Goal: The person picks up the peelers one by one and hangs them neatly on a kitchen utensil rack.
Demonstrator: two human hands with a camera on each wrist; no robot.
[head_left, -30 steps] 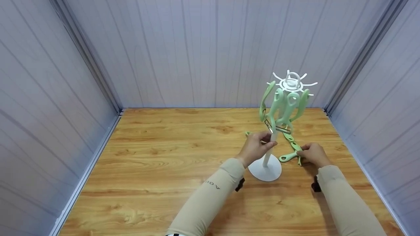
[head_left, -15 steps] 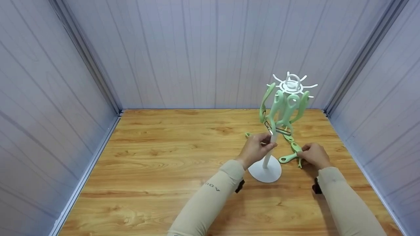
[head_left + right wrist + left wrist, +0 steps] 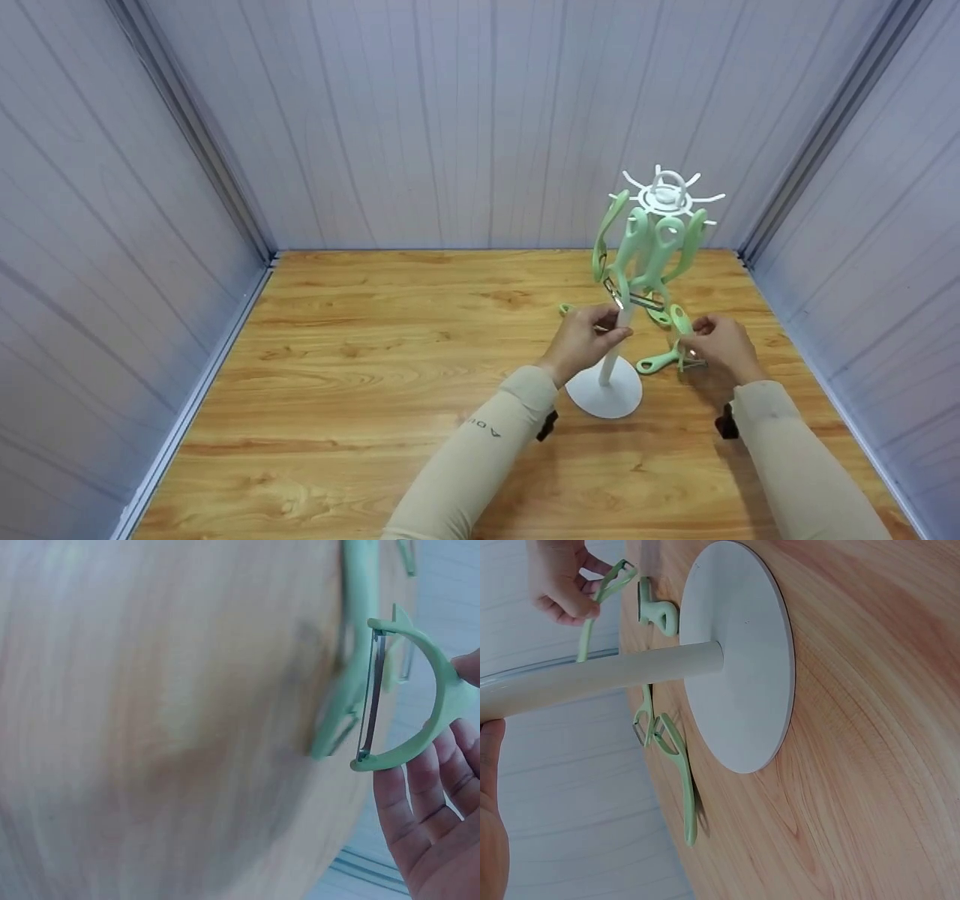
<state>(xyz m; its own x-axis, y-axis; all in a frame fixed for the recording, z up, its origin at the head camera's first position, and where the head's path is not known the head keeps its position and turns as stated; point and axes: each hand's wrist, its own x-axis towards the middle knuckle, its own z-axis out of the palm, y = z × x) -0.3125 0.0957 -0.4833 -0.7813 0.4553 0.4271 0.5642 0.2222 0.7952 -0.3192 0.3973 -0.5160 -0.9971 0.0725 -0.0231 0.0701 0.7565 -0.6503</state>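
One peeler (pinched), clear of stand

The head view looks forward and down from over the tabletop's 6 o'clock side, widest and farthest off, reaching the walls. The left-wrist view sits low and close, turned sideways: tabletop towards 3 o'clock, wall towards 9, white stand near centre. The right-wrist view, also sideways, has the green peeler in the right grip close by at 3 o'clock. All three share that peeler; head and left-wrist share the stand.
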